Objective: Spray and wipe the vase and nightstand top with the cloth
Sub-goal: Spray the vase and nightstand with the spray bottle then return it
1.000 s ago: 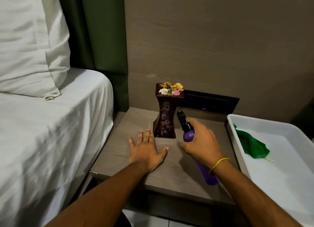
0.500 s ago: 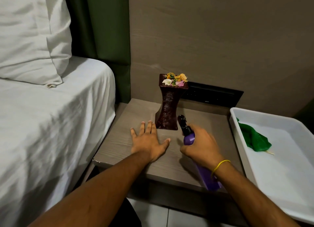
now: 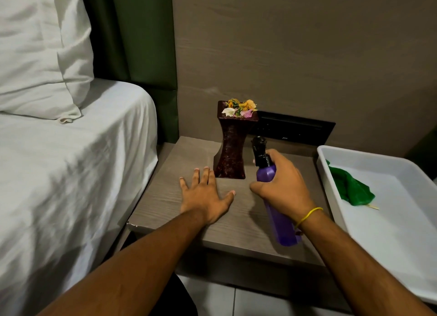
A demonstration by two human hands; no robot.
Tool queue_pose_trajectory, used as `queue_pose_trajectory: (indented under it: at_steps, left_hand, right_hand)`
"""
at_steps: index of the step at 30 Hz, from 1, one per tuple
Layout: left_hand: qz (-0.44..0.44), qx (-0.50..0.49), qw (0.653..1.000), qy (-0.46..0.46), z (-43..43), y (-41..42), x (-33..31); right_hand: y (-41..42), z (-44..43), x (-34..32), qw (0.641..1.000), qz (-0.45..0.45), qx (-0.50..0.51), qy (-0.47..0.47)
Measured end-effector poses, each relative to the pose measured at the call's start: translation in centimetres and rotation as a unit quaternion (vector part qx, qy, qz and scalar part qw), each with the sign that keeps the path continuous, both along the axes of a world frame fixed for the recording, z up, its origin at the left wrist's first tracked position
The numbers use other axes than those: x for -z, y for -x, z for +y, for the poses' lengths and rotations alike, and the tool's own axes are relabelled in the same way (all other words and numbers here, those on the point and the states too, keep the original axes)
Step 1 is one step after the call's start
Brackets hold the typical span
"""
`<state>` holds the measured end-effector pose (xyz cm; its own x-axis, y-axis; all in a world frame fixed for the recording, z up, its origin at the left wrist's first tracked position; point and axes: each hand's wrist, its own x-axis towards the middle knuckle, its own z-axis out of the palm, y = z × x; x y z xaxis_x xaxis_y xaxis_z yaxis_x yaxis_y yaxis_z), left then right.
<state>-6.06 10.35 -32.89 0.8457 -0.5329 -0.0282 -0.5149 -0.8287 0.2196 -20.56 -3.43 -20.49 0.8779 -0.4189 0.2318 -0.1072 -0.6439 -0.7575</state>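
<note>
On the nightstand top [image 3: 165, 197], the left hand [image 3: 205, 197] lies flat and empty, bracing beside the vase [image 3: 233, 150], while the right hand [image 3: 283, 188] grips the purple spray bottle [image 3: 281, 223], nozzle aimed toward it.

The nightstand top [image 3: 165, 197] at centre frame looks like matt grey wood-grain laminate, chipped at its lower-left corner. The vase [image 3: 231, 147] has a glossy, dark red speckled finish. The spray bottle [image 3: 281, 223] is smooth purple plastic with a black plastic nozzle. At right, a smooth white plastic tray [image 3: 402, 233] holds soft green cloth [image 3: 350, 188].
</note>
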Motion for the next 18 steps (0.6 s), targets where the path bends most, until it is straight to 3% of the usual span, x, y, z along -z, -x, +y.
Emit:
queue_pose_trajectory:
  at_steps: [11,18]
  left_hand:
    - [-0.013,-0.003,1.000,0.010,0.0,-0.4,0.9]
    - [-0.017,0.010,1.000,0.021,0.2,-0.9,1.3]
  right_hand:
    - [1.6,-0.3,0.5,0.996,-0.038,0.010,-0.077]
    - [6.1,-4.4,-0.7,0.979,-0.156,0.075,-0.107]
